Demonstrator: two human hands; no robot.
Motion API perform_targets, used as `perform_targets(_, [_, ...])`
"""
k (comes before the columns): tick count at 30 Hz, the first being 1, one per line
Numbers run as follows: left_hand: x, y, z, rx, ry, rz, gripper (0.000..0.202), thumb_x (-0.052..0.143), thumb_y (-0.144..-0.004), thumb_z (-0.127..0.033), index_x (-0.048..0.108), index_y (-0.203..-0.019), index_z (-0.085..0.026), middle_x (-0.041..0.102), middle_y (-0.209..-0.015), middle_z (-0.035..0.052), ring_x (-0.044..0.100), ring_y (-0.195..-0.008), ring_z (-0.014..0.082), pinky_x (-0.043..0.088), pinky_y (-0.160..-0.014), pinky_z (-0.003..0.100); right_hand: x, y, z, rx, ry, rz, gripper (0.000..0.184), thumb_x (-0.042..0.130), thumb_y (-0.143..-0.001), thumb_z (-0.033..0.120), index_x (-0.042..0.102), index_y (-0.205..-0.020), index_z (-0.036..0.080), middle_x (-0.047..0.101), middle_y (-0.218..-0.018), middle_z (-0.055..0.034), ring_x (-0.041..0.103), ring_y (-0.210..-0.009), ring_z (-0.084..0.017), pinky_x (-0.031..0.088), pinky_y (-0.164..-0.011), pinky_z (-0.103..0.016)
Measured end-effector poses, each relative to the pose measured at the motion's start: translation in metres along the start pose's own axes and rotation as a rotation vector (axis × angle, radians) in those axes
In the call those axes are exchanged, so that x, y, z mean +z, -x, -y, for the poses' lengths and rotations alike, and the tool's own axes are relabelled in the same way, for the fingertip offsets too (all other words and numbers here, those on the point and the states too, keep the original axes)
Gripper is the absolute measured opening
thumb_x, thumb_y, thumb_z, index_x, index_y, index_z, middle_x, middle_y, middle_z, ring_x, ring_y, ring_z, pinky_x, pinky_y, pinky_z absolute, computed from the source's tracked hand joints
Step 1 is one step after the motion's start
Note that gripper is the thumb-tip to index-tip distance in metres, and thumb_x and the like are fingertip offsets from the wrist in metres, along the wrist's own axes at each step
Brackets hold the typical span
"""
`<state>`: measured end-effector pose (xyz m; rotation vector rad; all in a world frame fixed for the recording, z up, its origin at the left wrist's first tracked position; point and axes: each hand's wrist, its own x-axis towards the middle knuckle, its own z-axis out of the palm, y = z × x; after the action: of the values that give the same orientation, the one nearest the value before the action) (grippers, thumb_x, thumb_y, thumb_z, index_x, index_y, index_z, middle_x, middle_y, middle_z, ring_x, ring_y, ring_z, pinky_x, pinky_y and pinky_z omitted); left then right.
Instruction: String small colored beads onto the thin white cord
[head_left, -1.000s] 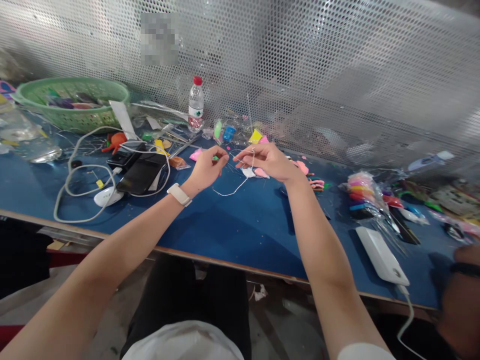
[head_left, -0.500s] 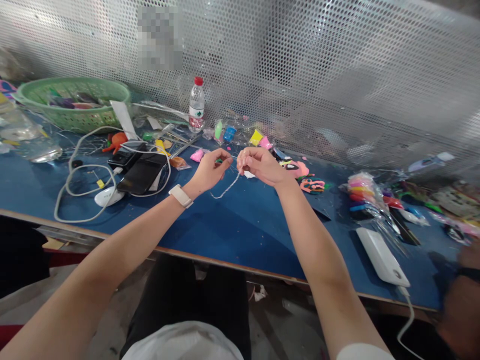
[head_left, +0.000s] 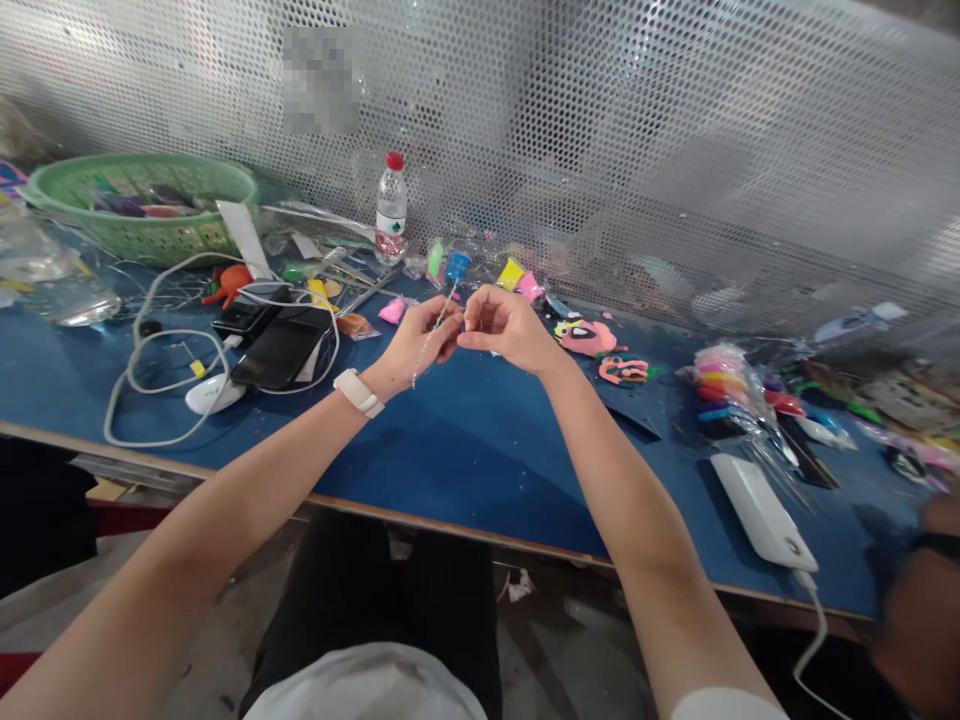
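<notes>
Over the blue table, my left hand (head_left: 424, 340) has its fingers pinched on a thin white twisted cord (head_left: 421, 362). One end of the cord sticks up past the fingers, and the other hangs down across the palm side. My right hand (head_left: 504, 328) is close beside it, its fingers curled and thumb near the index fingertip, almost touching the left fingertips. Whatever lies between the right fingertips is too small to make out. Behind the hands are a pink clay packet (head_left: 392, 311), a blue packet (head_left: 457, 266) and a pink clay figure (head_left: 589, 337).
Left are a green basket (head_left: 180, 238), a black phone (head_left: 279, 352) and a looped white cable (head_left: 112, 400). A bottle (head_left: 391, 210) stands by the perforated metal panel (head_left: 600, 120). Right lie clay packs (head_left: 720, 385) and a white power bank (head_left: 761, 510). Another person's arm (head_left: 926, 620) is at the right edge.
The cord hung in a loop below my right hand; now it lies across my left hand, one end pointing up. My right fingers have shifted slightly left and loosened.
</notes>
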<state>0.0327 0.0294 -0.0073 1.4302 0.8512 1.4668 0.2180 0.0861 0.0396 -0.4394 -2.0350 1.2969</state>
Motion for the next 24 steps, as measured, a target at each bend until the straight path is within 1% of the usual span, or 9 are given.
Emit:
perform_targets(3, [0.0, -0.001, -0.001, 0.049, -0.072, -0.045, 0.027, 0.073, -0.106, -0.036, 0.061, -0.088, -0.02, 0.052, -0.064, -0.0057, 0.044, -0.05, 0.0061, 0.035, -0.047, 0.019, 0.003, -0.001, 0.003, 0.005, 0.003, -0.042, 0.051, 0.105, -0.074, 0.04, 0.064, -0.101, 0.023, 0.066, -0.089, 0.002, 0.064, -0.08, -0.015, 0.058, -0.07, -0.028])
perform_targets(6, [-0.001, -0.001, -0.005, 0.113, -0.153, -0.091, 0.025, 0.072, -0.106, -0.032, 0.06, -0.087, -0.021, 0.052, -0.065, -0.0054, 0.044, -0.052, 0.0072, 0.036, -0.048, 0.02, 0.006, -0.001, 0.006, 0.046, -0.004, -0.086, 0.053, 0.101, -0.079, 0.051, 0.067, -0.11, 0.027, 0.068, -0.089, 0.002, 0.065, -0.072, -0.015, 0.058, -0.06, -0.028])
perform_targets(8, [-0.001, 0.0, -0.008, 0.121, -0.15, -0.087, 0.024, 0.071, -0.107, -0.036, 0.061, -0.09, -0.021, 0.051, -0.065, -0.0051, 0.044, -0.053, 0.0081, 0.036, -0.049, 0.021, 0.007, -0.002, 0.006, 0.063, -0.005, -0.09, 0.054, 0.097, -0.081, 0.062, 0.07, -0.113, 0.027, 0.07, -0.086, 0.0018, 0.066, -0.067, -0.015, 0.058, -0.057, -0.028])
perform_targets(11, [-0.001, 0.002, -0.01, 0.1, -0.106, -0.054, 0.025, 0.072, -0.107, -0.043, 0.063, -0.095, -0.023, 0.05, -0.066, -0.0049, 0.043, -0.053, 0.0087, 0.036, -0.048, 0.023, 0.004, -0.002, 0.004, 0.053, -0.015, -0.087, 0.057, 0.092, -0.083, 0.073, 0.075, -0.107, 0.024, 0.07, -0.078, 0.0018, 0.067, -0.063, -0.014, 0.058, -0.056, -0.027])
perform_targets(14, [0.0, 0.002, -0.009, 0.084, -0.078, -0.058, 0.028, 0.074, -0.106, -0.045, 0.061, -0.094, -0.023, 0.048, -0.066, -0.0056, 0.043, -0.052, 0.0082, 0.037, -0.048, 0.022, 0.002, -0.002, 0.0, 0.051, -0.042, -0.131, 0.057, 0.091, -0.083, 0.075, 0.077, -0.101, 0.023, 0.068, -0.067, 0.0031, 0.065, -0.057, -0.013, 0.055, -0.052, -0.025])
perform_targets(17, [0.0, 0.001, -0.008, 0.093, -0.084, -0.095, 0.03, 0.075, -0.106, -0.044, 0.06, -0.092, -0.023, 0.05, -0.068, -0.0056, 0.045, -0.051, 0.0073, 0.038, -0.048, 0.022, 0.003, -0.001, -0.002, 0.066, -0.025, -0.167, 0.054, 0.089, -0.085, 0.074, 0.078, -0.1, 0.023, 0.065, -0.062, 0.0044, 0.059, -0.05, -0.011, 0.048, -0.045, -0.024])
perform_targets(20, [0.001, 0.0, -0.006, 0.115, -0.147, -0.155, 0.025, 0.076, -0.105, -0.042, 0.065, -0.094, -0.021, 0.056, -0.069, -0.0041, 0.047, -0.052, 0.0071, 0.038, -0.048, 0.021, 0.009, -0.001, -0.001, 0.046, 0.04, -0.226, 0.051, 0.088, -0.088, 0.071, 0.078, -0.101, 0.024, 0.062, -0.058, 0.0057, 0.055, -0.047, -0.011, 0.042, -0.042, -0.025])
perform_targets(22, [0.001, 0.0, -0.004, 0.117, -0.174, -0.188, 0.023, 0.076, -0.106, -0.041, 0.07, -0.097, -0.021, 0.057, -0.068, -0.0034, 0.049, -0.051, 0.0078, 0.038, -0.048, 0.022, 0.015, -0.001, 0.0, 0.023, 0.08, -0.27, 0.049, 0.086, -0.09, 0.072, 0.077, -0.099, 0.024, 0.058, -0.056, 0.0064, 0.053, -0.046, -0.012, 0.04, -0.042, -0.026])
perform_targets(24, [0.0, 0.0, -0.002, 0.109, -0.146, -0.201, 0.024, 0.076, -0.105, -0.043, 0.072, -0.099, -0.021, 0.056, -0.065, -0.004, 0.05, -0.051, 0.0084, 0.037, -0.047, 0.022, 0.019, -0.001, 0.003, 0.005, 0.114, -0.296, 0.049, 0.084, -0.091, 0.073, 0.077, -0.097, 0.025, 0.056, -0.058, 0.0062, 0.052, -0.047, -0.012, 0.041, -0.044, -0.028])
